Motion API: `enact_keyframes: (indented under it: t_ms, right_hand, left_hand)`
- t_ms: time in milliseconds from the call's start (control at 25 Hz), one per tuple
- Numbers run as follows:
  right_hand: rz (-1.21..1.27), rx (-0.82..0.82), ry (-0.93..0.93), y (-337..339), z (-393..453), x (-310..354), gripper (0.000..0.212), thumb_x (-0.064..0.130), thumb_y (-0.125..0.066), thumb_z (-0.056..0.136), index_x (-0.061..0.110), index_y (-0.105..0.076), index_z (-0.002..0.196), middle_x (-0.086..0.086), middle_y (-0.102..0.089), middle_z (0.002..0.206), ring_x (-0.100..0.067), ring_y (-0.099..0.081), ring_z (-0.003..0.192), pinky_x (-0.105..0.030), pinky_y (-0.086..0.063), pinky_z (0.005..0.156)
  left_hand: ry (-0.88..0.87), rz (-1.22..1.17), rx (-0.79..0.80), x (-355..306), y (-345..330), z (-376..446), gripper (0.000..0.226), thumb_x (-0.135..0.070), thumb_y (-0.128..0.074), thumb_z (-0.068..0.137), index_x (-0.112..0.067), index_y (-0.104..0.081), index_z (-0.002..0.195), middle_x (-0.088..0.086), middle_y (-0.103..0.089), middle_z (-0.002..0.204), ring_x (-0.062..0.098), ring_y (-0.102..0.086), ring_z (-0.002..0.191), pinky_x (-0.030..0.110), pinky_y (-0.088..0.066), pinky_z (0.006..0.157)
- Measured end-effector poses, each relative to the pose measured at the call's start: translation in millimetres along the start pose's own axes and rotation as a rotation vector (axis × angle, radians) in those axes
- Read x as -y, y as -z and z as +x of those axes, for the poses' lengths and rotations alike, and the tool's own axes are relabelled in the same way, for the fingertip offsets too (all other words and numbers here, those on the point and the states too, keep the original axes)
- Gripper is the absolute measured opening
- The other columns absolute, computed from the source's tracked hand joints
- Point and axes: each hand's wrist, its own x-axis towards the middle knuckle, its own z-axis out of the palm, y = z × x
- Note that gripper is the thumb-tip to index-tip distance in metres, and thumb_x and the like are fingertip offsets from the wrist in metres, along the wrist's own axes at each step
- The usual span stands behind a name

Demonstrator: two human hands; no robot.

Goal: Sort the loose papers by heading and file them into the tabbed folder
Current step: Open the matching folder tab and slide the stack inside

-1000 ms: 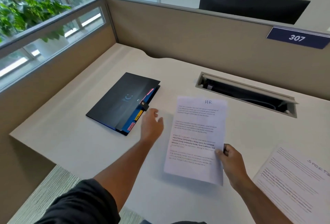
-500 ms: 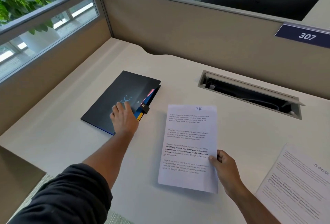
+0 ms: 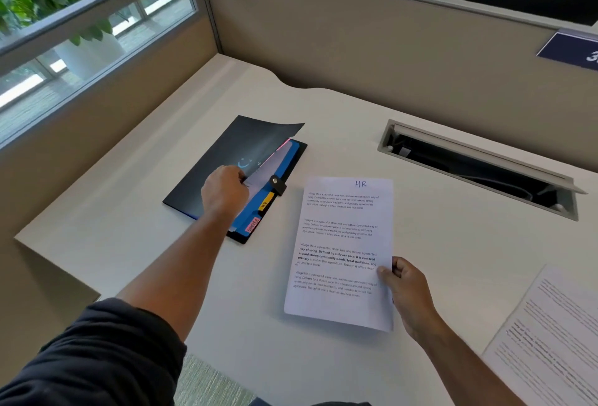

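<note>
A black tabbed folder (image 3: 226, 153) lies on the white desk (image 3: 323, 367), left of centre. My left hand (image 3: 225, 190) grips the folder's front cover at its right edge and holds it lifted, so blue dividers with a yellow tab (image 3: 266, 202) and a red tab (image 3: 252, 225) show. A snap strap (image 3: 277, 183) sits by the folder's right edge. My right hand (image 3: 406, 292) pinches the right edge of a white sheet headed "HR" (image 3: 339, 253), held just above the desk to the folder's right.
More printed sheets (image 3: 550, 341) lie at the desk's right front. An open cable tray (image 3: 479, 169) is sunk into the desk behind the sheet. Beige partition walls (image 3: 356, 36) close the back and left. The desk's left corner edge (image 3: 19, 239) drops off.
My left hand moved from beside the folder onto its cover, then took the cover's edge and raised it, baring the dividers. The HR sheet sank lower toward the desk.
</note>
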Motion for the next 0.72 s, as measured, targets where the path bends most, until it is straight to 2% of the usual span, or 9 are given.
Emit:
enact_keyframes:
  t_ms: [80,200,320,440,560,720]
  right_hand:
    - [0.013,0.011,0.006,-5,4,10,0.014,0.009,-0.06,0.101,0.014,-0.072,0.102,0.004,-0.079,0.1,-0.021,-0.074,0.094,-0.034,-0.054,0.075]
    - [0.034,0.005,0.019,-11,13,26,0.014,0.008,-0.06,0.1,0.013,-0.073,0.102,0.002,-0.079,0.102,-0.022,-0.073,0.091,-0.033,-0.052,0.073]
    - [0.057,-0.01,0.04,-13,22,41,0.013,0.007,-0.061,0.099,0.01,-0.073,0.1,-0.003,-0.079,0.103,-0.024,-0.073,0.09,-0.037,-0.057,0.078]
    - [0.076,-0.014,0.051,-17,30,53,0.014,0.007,-0.061,0.099,0.011,-0.074,0.099,-0.003,-0.079,0.102,-0.027,-0.073,0.092,-0.043,-0.057,0.087]
    - [0.086,-0.001,0.065,-25,31,68,0.015,0.007,-0.06,0.098,0.012,-0.074,0.097,-0.001,-0.08,0.099,-0.025,-0.073,0.089,-0.04,-0.058,0.083]
    - [0.072,0.013,0.072,-43,33,89,0.014,0.008,-0.06,0.097,0.01,-0.073,0.098,-0.003,-0.079,0.1,-0.027,-0.074,0.087,-0.043,-0.061,0.08]
  left_hand:
    - [0.006,-0.009,0.028,2,8,5,0.033,-0.003,-0.054,0.086,-0.022,-0.078,0.097,0.002,-0.073,0.095,0.023,-0.062,0.079,0.031,-0.047,0.065]
    - [0.0,-0.02,0.073,7,18,12,0.021,-0.016,-0.059,0.093,-0.023,-0.077,0.1,0.001,-0.074,0.095,0.021,-0.063,0.076,0.03,-0.052,0.062]
    - [-0.027,-0.045,0.095,9,26,15,0.015,-0.025,-0.062,0.098,-0.02,-0.076,0.101,0.002,-0.073,0.097,0.019,-0.062,0.071,0.026,-0.04,0.051]
    - [-0.04,-0.045,0.083,8,30,17,0.017,-0.024,-0.059,0.099,-0.019,-0.075,0.101,0.003,-0.073,0.096,0.016,-0.062,0.066,0.023,-0.036,0.047]
    - [-0.041,-0.046,0.077,8,33,19,0.02,-0.021,-0.055,0.098,-0.018,-0.075,0.097,0.004,-0.073,0.094,0.018,-0.06,0.064,0.025,-0.037,0.047]
    - [-0.071,0.01,0.031,2,41,19,0.023,-0.018,-0.052,0.098,-0.016,-0.075,0.101,0.005,-0.072,0.098,0.022,-0.061,0.072,0.024,-0.035,0.048]
